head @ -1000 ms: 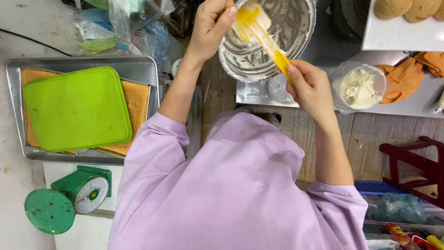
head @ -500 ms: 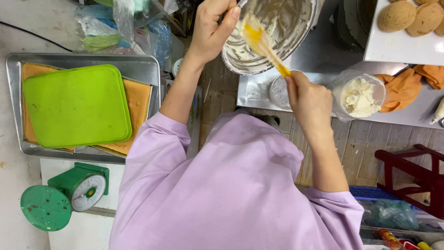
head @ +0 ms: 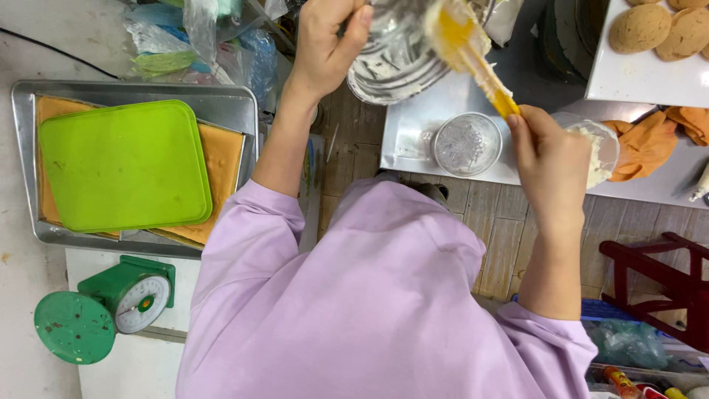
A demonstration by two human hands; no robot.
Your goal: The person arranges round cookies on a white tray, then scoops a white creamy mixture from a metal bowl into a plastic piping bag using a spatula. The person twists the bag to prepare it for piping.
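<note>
My left hand point(head: 329, 44) grips the rim of a steel mixing bowl point(head: 395, 63) smeared with pale batter and holds it tilted above the steel worktop point(head: 413, 140). My right hand point(head: 550, 159) holds a yellow spatula point(head: 473, 55) by its handle. The blade, coated in cream-coloured batter, points up at the bowl's rim. Below the spatula stands a small round clear cup point(head: 467, 142). A clear tub of white cream point(head: 602, 151) is partly hidden behind my right hand.
A steel tray point(head: 133, 100) at the left holds orange mats and a green plastic board point(head: 122, 166). A green kitchen scale point(head: 103, 310) stands below it. Brown round buns point(head: 657, 29) lie on a white tray at top right, beside an orange cloth point(head: 646, 144). A dark red stool point(head: 665, 284) stands at the right.
The bowl has risen toward the top of the view with my left hand. My right hand and the spatula have shifted right and lower, away from the bowl's inside, uncovering the small clear cup.
</note>
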